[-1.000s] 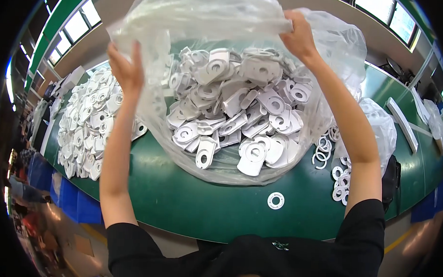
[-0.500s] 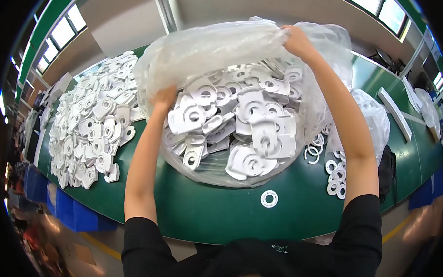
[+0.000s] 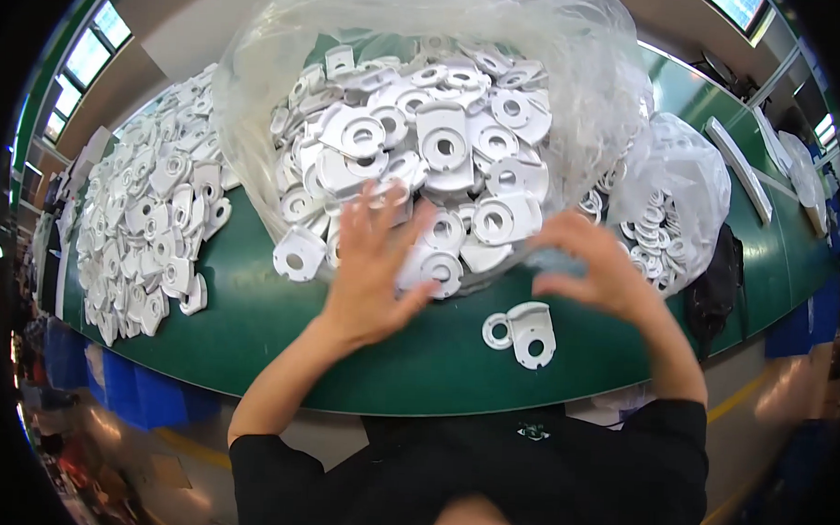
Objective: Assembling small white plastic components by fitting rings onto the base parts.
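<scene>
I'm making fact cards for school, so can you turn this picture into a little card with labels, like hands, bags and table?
Left hand: fingers spread over the heap's front; touching, can't tell
Right hand: open, curved, nothing seen in it
Big bag: see-through plastic, mouth open
Heap in it: white parts with round holes
Table: green
Front: one white ring beside one white plate
Left side: loose white pile
Right side: smaller bag, white rings near it

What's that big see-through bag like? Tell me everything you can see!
The big see-through bag looks like thin, crinkly, cloudy plastic. It sits on the green table with its mouth wide open, its sides rising around a heap of white parts with round holes. The left hand is at its near edge; whether they touch is unclear.
</scene>
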`<state>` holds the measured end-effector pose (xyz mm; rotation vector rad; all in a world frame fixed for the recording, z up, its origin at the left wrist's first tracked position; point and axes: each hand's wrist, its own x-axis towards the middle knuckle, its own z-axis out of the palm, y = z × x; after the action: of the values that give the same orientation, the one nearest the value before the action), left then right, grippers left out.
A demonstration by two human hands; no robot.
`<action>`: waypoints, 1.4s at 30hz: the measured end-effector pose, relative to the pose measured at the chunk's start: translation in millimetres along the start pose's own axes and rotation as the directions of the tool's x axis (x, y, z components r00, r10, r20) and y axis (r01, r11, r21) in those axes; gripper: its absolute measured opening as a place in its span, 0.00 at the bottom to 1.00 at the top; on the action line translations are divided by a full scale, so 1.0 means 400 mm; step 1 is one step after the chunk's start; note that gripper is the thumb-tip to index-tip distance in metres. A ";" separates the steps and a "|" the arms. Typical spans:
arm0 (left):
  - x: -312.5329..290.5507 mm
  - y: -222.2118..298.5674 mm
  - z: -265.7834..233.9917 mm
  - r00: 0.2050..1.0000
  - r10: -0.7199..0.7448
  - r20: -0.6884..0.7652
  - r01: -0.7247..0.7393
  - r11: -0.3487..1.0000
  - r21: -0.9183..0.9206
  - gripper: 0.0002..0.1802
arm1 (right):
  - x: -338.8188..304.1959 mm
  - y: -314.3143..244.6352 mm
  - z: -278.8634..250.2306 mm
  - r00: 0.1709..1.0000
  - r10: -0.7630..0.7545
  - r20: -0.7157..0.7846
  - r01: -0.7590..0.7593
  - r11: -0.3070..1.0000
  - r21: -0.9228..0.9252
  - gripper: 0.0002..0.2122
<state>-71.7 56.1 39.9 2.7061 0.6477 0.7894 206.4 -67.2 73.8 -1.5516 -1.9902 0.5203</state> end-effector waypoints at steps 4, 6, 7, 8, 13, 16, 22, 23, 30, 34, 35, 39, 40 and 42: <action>-0.020 0.037 0.075 0.968 0.191 0.165 -0.219 0.960 0.175 0.36 | -0.141 -0.072 0.073 0.964 0.098 0.246 -0.077 0.993 -0.094 0.34; 0.008 0.021 0.107 0.964 0.215 0.157 -0.246 0.945 0.217 0.34 | -0.185 -0.047 0.109 0.966 0.130 0.225 -0.116 0.990 -0.073 0.32; 0.014 0.003 0.129 0.972 0.183 0.146 -0.215 0.942 0.256 0.33 | -0.202 -0.031 0.123 0.978 0.120 0.172 -0.113 0.992 -0.049 0.31; 0.022 -0.016 0.145 0.980 0.150 0.133 -0.183 0.937 0.297 0.31 | -0.211 -0.025 0.127 0.988 0.106 0.116 -0.104 0.994 -0.024 0.30; 0.035 -0.034 0.154 1.000 0.003 -0.005 -0.001 0.978 0.207 0.27 | -0.181 0.001 0.093 0.984 0.176 0.015 -0.172 0.938 0.301 0.37; 0.046 0.050 0.139 0.997 -0.042 -0.066 0.054 0.978 0.201 0.24 | -0.134 0.009 0.077 0.962 0.241 -0.132 -0.069 0.676 0.734 0.36; 0.080 0.169 0.139 0.918 -0.134 -0.374 -0.070 0.873 -0.483 0.21 | -0.016 -0.012 0.113 0.939 0.316 0.133 -0.169 0.088 0.982 0.34; 0.082 0.161 0.165 0.910 -0.164 -0.381 -0.072 0.843 -0.533 0.18 | -0.003 -0.027 0.117 0.920 0.342 0.193 -0.221 0.045 0.974 0.32; 0.034 0.132 0.187 0.920 -0.388 -0.050 0.239 0.658 -0.714 0.11 | 0.003 0.117 0.148 0.955 0.272 0.116 -0.262 0.597 0.758 0.25; 0.034 0.181 0.156 0.864 -0.450 0.226 0.273 0.042 -0.961 0.11 | -0.028 0.115 0.007 0.897 0.240 -0.371 -0.207 0.970 0.125 0.11; 0.032 0.183 0.157 0.865 -0.445 0.232 0.277 0.039 -0.960 0.11 | -0.039 0.126 -0.029 0.877 0.273 -0.397 -0.267 0.961 0.071 0.09; 0.022 0.185 0.179 0.866 -0.136 0.481 0.374 -0.461 -0.805 0.28 | -0.121 0.179 -0.113 0.817 0.550 -0.175 -0.571 0.813 -0.110 0.12; 0.018 0.184 0.188 0.866 -0.135 0.482 0.375 -0.463 -0.803 0.28 | -0.133 0.185 -0.107 0.816 0.552 -0.174 -0.573 0.812 -0.111 0.12; 0.015 0.187 0.202 0.859 -0.019 0.511 0.421 -0.542 -0.728 0.28 | -0.152 0.199 -0.080 0.839 0.526 -0.140 -0.539 0.767 -0.347 0.16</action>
<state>3.9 -15.1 2.5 0.6236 0.1627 0.3553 297.2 -106.5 38.2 -2.3808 -1.6619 0.3250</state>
